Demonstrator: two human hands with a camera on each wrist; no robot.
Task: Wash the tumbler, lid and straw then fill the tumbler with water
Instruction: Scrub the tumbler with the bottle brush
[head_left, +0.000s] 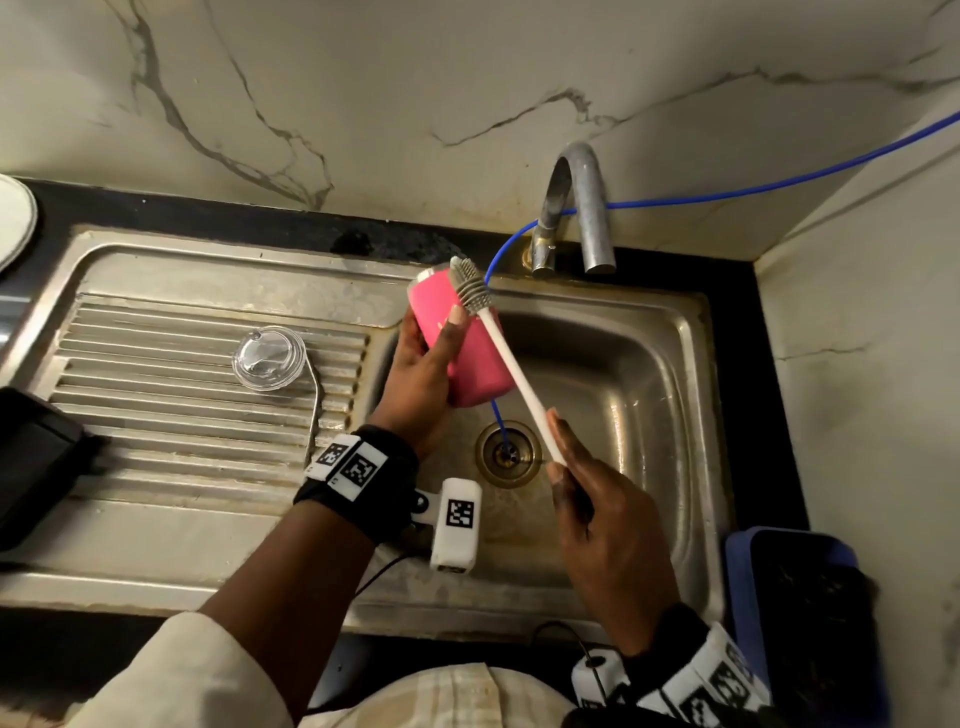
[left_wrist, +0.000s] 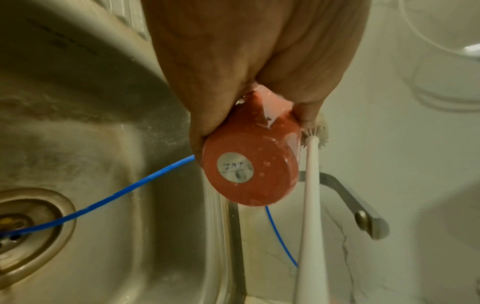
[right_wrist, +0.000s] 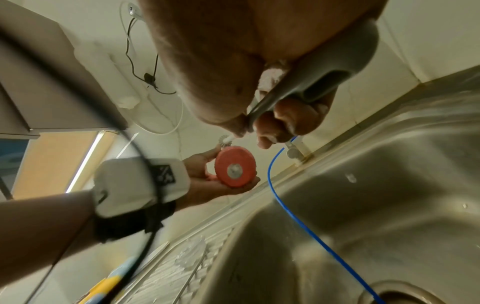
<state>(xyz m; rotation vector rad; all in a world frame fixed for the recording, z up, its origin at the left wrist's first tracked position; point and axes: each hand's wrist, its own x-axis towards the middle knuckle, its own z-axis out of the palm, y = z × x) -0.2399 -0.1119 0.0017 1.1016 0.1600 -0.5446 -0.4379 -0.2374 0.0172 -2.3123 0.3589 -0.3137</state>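
My left hand (head_left: 431, 358) grips a pink tumbler (head_left: 478, 364) over the sink basin, tilted with its mouth to the far left and its base (left_wrist: 249, 170) toward me. My right hand (head_left: 558, 447) holds the white handle of a bottle brush (head_left: 519, 379). The brush's grey bristle head (head_left: 470, 286) lies against the tumbler's outer wall near the rim, beside my left thumb. The clear lid (head_left: 268, 357) and the bent metal straw (head_left: 316, 410) lie on the ribbed drainboard to the left. The tumbler's inside is hidden.
A steel faucet (head_left: 582, 208) stands behind the basin (head_left: 649, 364), with no water seen running. A blue hose (head_left: 727, 195) runs from the right wall down into the drain (head_left: 506, 452). A blue basket (head_left: 737, 571) sits at the right, a black object (head_left: 31, 457) at the left.
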